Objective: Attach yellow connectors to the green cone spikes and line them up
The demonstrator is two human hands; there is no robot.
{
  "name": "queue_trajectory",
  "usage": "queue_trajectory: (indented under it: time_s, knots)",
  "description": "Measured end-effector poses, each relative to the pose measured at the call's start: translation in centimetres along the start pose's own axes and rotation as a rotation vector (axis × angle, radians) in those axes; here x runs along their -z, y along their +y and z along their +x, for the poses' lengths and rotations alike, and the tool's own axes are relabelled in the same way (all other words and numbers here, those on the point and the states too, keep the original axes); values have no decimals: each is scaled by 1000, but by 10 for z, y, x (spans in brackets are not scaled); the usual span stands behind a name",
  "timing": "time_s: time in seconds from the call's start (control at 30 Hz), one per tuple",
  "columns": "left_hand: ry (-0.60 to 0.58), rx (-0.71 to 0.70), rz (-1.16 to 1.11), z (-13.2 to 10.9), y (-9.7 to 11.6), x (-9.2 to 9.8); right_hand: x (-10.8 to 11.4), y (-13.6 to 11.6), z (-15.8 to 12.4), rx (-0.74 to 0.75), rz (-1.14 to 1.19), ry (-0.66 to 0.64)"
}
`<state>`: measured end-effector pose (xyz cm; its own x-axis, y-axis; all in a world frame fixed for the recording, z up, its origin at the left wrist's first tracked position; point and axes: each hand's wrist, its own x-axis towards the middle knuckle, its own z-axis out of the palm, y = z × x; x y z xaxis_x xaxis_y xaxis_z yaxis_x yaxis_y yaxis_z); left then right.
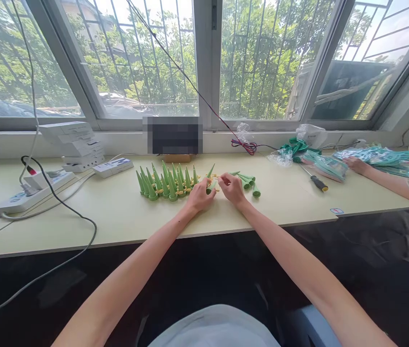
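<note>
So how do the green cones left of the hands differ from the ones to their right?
The left cones stand upright, tips up, packed in rows; the right cones lie on their sides, loose. The left cones are many, the right cones only a few. Both are the same green, pointed shape on the table.

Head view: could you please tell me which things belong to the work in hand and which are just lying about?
In use: cone gripped by the left hand, with the right hand at its end; standing cones; loose cones.
Lying about: power strip; white boxes; screwdriver; red wire; bagged cords by a co-worker's hand.
</note>
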<state>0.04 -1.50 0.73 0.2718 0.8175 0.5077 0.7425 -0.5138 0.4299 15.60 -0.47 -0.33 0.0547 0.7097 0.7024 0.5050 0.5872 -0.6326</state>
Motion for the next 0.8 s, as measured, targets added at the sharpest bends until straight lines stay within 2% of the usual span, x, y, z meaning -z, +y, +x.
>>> queue_trajectory:
  time_s: [0.37,0.63,0.8]
  knots:
    - [169,-12,-132,5,-5,-4,0,-5,1,7,8,3]
    - [156,20,-142,4,-3,-2,1,-4,0,-2,-3,-12]
    - [193,15,-135,4,-3,-1,2,-8,0,16,-18,-44]
